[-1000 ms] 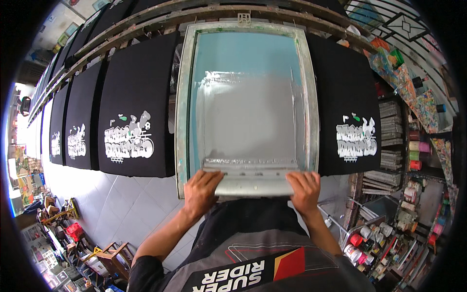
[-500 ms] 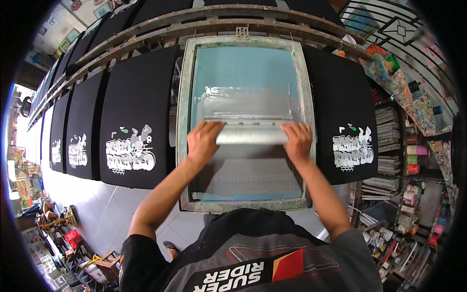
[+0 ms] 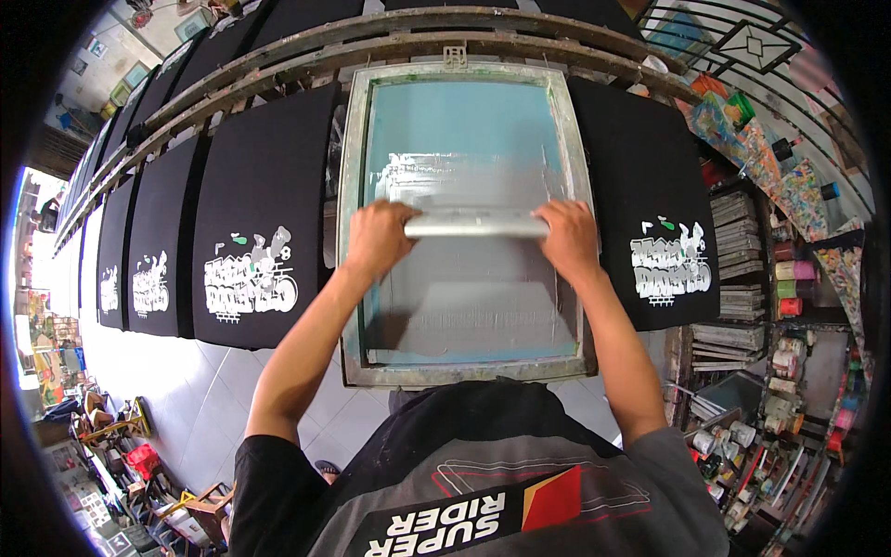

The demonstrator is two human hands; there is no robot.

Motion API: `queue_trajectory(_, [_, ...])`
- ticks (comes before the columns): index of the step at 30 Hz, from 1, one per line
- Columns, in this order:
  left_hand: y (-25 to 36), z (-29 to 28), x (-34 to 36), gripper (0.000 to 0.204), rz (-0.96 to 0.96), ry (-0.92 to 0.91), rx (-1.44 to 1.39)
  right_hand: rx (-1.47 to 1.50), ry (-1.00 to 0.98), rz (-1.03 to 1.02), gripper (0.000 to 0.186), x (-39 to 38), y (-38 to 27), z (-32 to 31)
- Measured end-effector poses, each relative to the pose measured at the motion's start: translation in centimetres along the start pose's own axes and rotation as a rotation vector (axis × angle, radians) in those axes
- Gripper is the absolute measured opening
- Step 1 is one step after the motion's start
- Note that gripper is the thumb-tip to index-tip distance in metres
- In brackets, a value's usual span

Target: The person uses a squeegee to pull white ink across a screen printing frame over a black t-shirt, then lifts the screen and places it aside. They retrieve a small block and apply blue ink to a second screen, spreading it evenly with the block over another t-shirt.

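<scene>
A screen printing frame [image 3: 351, 306] with worn pale edges and a blue mesh [image 3: 464, 111] lies in front of me. Across the mesh I hold a long silvery squeegee [image 3: 475, 224]. Its left end is gripped by my left hand [image 3: 380, 237], its right end by my right hand [image 3: 569, 237]. Grey ink [image 3: 464, 288] coats the mesh on the near side of the squeegee, and a wet, glossy patch lies beyond it. The squeegee's lower edge is hidden.
Black shirts with white prints lie on boards to the left [image 3: 260, 186] and right [image 3: 640, 167] of the frame. A long rail [image 3: 278, 70] runs behind. At right stand stacked frames [image 3: 738, 251] and shelves of jars [image 3: 789, 371]. Clutter [image 3: 121, 464] fills the lower left.
Both hands have pushed the squeegee away from me, up the mesh. It now appears tilted differently, with less of its broad face showing. The whole view has shifted slightly.
</scene>
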State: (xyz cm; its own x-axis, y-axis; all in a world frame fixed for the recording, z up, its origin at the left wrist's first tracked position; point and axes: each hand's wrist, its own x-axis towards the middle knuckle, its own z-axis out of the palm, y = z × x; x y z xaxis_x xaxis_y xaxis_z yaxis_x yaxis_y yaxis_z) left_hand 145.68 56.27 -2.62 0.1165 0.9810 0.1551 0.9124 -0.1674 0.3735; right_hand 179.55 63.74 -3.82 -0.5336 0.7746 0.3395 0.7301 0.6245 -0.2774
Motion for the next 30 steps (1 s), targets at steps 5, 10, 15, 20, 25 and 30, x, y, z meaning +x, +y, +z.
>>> queue_trajectory(5, [5.3, 1.9, -14.2, 0.046, 0.043, 0.090, 0.004, -0.010, 0.009, 0.041, 0.024, -12.9, -6.3, -2.5])
queue_trajectory(10, [7.3, 2.3, -17.4, 0.047, 0.103, 0.183, -0.015, -0.008, 0.100, 0.053, 0.023, -17.7, -8.0, -2.0])
queue_trajectory(15, [7.8, -1.8, -16.2, 0.061, 0.020, -0.064, -0.129, 0.019, -0.081, 0.050, 0.023, -14.9, -8.7, -5.8])
queue_trajectory(20, [7.9, 0.3, -19.9, 0.046, 0.115, 0.044, -0.068, 0.006, -0.010, 0.024, 0.018, -19.8, -8.9, -3.8])
queue_trajectory(25, [6.4, 3.0, -16.3, 0.033, 0.095, 0.207, -0.027, -0.054, 0.050, 0.045, 0.023, -18.1, -7.2, -0.3])
queue_trajectory(30, [2.5, 4.5, -8.4, 0.040, 0.165, 0.319, 0.015, -0.040, 0.187, -0.010, 0.026, -9.4, -2.7, 3.0])
